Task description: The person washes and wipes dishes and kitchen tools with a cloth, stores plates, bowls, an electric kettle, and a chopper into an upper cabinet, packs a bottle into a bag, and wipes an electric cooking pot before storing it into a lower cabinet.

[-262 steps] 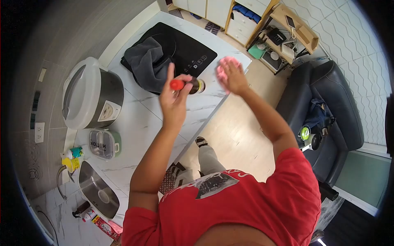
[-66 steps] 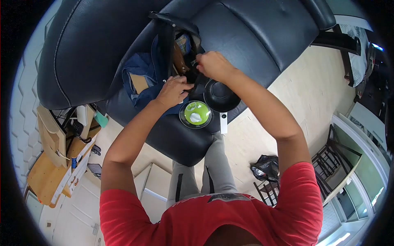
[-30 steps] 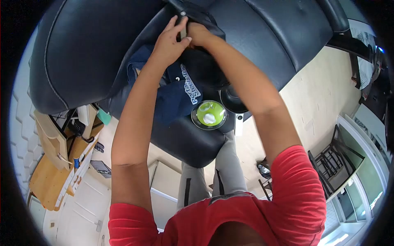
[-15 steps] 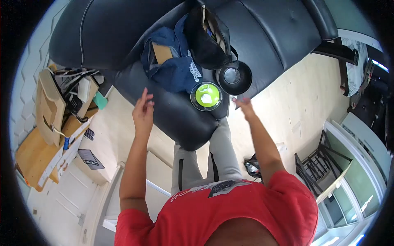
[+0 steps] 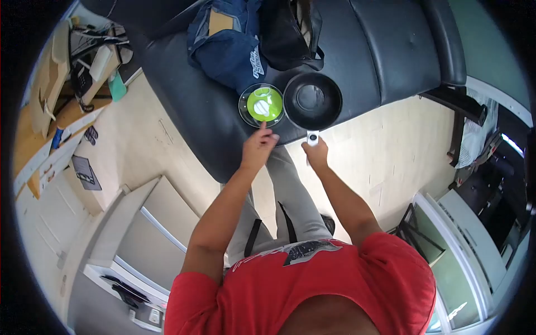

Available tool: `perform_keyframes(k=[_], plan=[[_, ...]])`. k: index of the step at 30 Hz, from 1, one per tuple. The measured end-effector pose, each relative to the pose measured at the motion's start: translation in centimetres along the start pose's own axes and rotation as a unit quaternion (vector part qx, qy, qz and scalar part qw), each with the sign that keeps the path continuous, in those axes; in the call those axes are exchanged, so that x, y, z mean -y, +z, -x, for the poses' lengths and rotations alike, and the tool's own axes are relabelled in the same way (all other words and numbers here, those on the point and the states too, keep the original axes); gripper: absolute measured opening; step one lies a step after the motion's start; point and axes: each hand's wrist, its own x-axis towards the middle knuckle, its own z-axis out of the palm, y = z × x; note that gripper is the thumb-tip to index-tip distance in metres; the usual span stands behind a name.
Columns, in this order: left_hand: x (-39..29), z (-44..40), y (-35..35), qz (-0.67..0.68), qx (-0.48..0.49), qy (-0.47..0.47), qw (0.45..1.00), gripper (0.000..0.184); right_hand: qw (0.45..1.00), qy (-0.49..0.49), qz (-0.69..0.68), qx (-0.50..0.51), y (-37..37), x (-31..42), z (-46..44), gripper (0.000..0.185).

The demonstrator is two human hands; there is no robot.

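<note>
My right hand (image 5: 316, 154) is wrapped round the pale handle of a black frying pan (image 5: 329, 114). The pan sits level at the front edge of the black sofa. My left hand (image 5: 258, 148) is just in front of a clear round glass dish or lid (image 5: 243, 113), index finger stretched toward its near rim; contact is hard to judge. Within the glass rim is a bright green disc (image 5: 273, 101) with a white shape on it, whose kind I cannot make out. This glass piece lies on the sofa, left of the pan.
Behind these, a navy backpack (image 5: 223, 58) and a black bag (image 5: 285, 42) rest on the sofa (image 5: 410, 50). A cluttered wooden desk (image 5: 50, 84) stands at left. Dark furniture (image 5: 458, 103) is at right, beyond the pale floor (image 5: 385, 142).
My right hand has closed on the pan's handle, and the pan sits nearer the front edge. My left hand has moved right, up to the glass piece. The view has shifted.
</note>
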Motion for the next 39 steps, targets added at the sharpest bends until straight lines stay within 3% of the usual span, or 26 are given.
perform_keyframes(k=[3, 5, 7, 9, 10, 11, 13, 14, 15, 16, 17, 18, 20, 22, 24, 26, 28, 29, 31, 32, 33, 35, 36, 37, 39], plan=[[-3.8, 3.8, 2.9, 0.170, 0.089, -0.281, 0.940, 0.085, 0.996, -0.055, 0.059, 0.024, -2.2, 2.9, 5.6, 0.025], [-3.7, 6.1, 3.9, 0.192, 0.070, -0.271, 0.941, 0.079, 0.992, -0.106, 0.025, 0.064, -1.9, 3.9, 9.0, 0.027], [-2.9, 7.5, 4.1, 0.459, -0.046, -0.220, 0.859, 0.065, 0.985, -0.115, 0.035, 0.123, -0.8, 6.2, 12.1, 0.033], [-2.8, 9.2, 2.1, 0.477, -0.154, -0.246, 0.829, 0.039, 0.972, -0.128, 0.023, 0.194, 0.5, 7.4, 14.0, 0.037], [0.3, 9.5, 1.0, 0.510, -0.158, -0.229, 0.814, 0.035, 0.944, -0.150, 0.035, 0.293, 1.0, 6.8, 13.6, 0.043], [3.2, 9.9, -0.6, 0.540, -0.161, -0.212, 0.798, 0.031, 0.942, -0.154, 0.036, 0.298, 1.4, 7.2, 13.3, 0.043], [4.2, 11.7, -4.7, 0.563, -0.144, -0.168, 0.796, 0.027, 0.849, -0.138, -0.008, 0.510, 1.7, 7.6, 12.2, 0.037], [4.7, 12.4, -6.4, 0.538, -0.187, -0.166, 0.805, 0.028, 0.866, -0.249, 0.056, 0.429, 3.4, 5.5, 9.2, 0.032], [5.1, 12.9, -7.5, 0.513, -0.230, -0.166, 0.810, 0.028, 0.893, -0.191, -0.093, 0.398, 4.6, 5.0, 5.8, 0.028], [5.0, 13.6, -8.1, 0.517, -0.236, -0.168, 0.805, 0.028, 0.927, -0.139, -0.072, 0.340, 5.3, 4.9, 1.3, 0.030], [4.7, 14.2, -8.8, 0.494, -0.270, -0.154, 0.812, 0.028, 0.961, -0.240, 0.056, 0.122, 4.5, 9.9, 0.7, 0.039], [4.6, 14.4, -9.3, 0.471, -0.304, -0.139, 0.817, 0.029, 0.950, -0.288, 0.117, 0.018, 6.3, 8.6, -3.5, 0.049], [5.1, 14.7, -9.0, 0.479, -0.307, -0.144, 0.810, 0.029, 0.945, -0.287, 0.146, -0.049, 9.1, 8.3, -9.5, 0.054], [6.2, 14.7, -8.9, 0.485, -0.306, -0.149, 0.806, 0.029, 0.952, -0.223, 0.208, -0.012, 10.9, 7.7, -13.6, 0.052], [7.2, 14.3, -8.5, 0.545, -0.219, -0.177, 0.790, 0.031, 0.951, -0.223, 0.213, -0.003, 10.2, 8.4, -13.6, 0.046], [7.2, 13.6, -8.0, 0.596, -0.192, -0.172, 0.760, 0.031, 0.950, -0.224, 0.219, 0.002, 9.8, 8.6, -13.4, 0.039], [6.9, 12.7, -7.9, 0.645, -0.160, -0.172, 0.727, 0.034, 0.977, -0.180, -0.021, 0.112, 9.4, 8.0, -12.6, 0.018], [7.1, 12.3, -7.9, 0.647, -0.159, -0.173, 0.725, 0.034, 0.977, -0.179, -0.018, 0.111, 8.8, 8.2, -11.4, 0.018], [8.2, 11.5, -8.2, 0.671, -0.107, -0.155, 0.717, 0.036, 0.945, -0.153, -0.168, 0.234, 7.2, 9.6, -7.8, 0.016], [9.2, 11.4, -8.5, 0.669, -0.067, -0.118, 0.731, 0.040, 0.946, -0.152, -0.168, 0.232, 6.5, 9.9, -6.6, 0.016], [7.5, 11.7, -9.2, 0.687, -0.036, -0.080, 0.721, 0.032, 0.935, -0.082, -0.189, 0.288, 5.7, 10.0, -5.6, 0.018], [3.8, 11.6, -10.0, 0.615, -0.092, -0.156, 0.768, 0.041, 0.899, 0.019, -0.193, 0.392, 4.3, 10.5, -2.9, 0.023], [3.8, 11.9, -10.3, 0.569, -0.074, -0.149, 0.806, 0.050, 0.888, 0.046, -0.182, 0.421, 4.4, 10.8, -1.3, 0.016], [5.8, 11.8, -10.5, 0.664, 0.021, -0.090, 0.742, 0.050, 0.889, 0.070, -0.213, 0.400, 4.7, 11.3, 0.6, 0.010], [5.8, 12.6, -10.5, 0.540, 0.026, -0.094, 0.836, 0.048, 0.859, 0.065, -0.219, 0.459, 5.4, 10.5, 1.3, 0.013]])
